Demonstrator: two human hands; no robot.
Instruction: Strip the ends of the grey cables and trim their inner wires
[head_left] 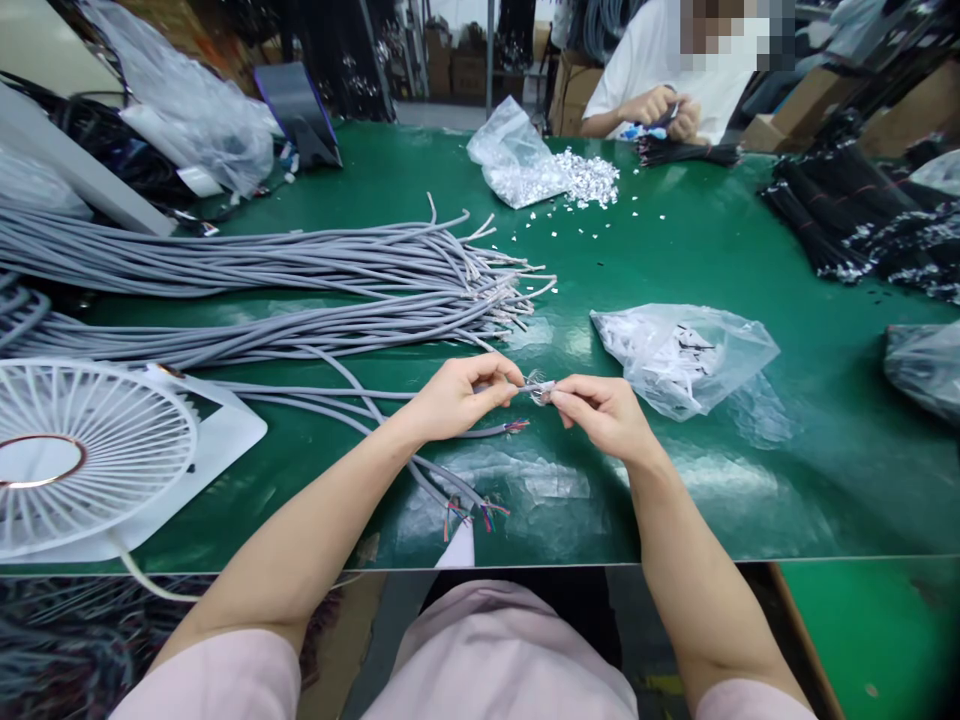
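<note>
My left hand (463,397) pinches a grey cable near its end, over the middle of the green table. Frayed silvery strands (537,384) fan out in the gap between my two hands. With closed fingers, my right hand (606,412) grips the stripped tip of this same cable; the fingertips partly hide the inner wires. Just below my left hand lies another grey cable end (491,432) with coloured wires showing. Nearer the front edge are more stripped cable ends (480,505), their thin coloured wires spread out.
Two thick bundles of grey cables (300,262) stretch across the left. A white fan (97,450) stands front left. Right of my hands lies a clear bag (686,355) of white pieces. Farther back are spilled small pieces (589,180), black cable bundles (855,210) and a co-worker's hands (671,112).
</note>
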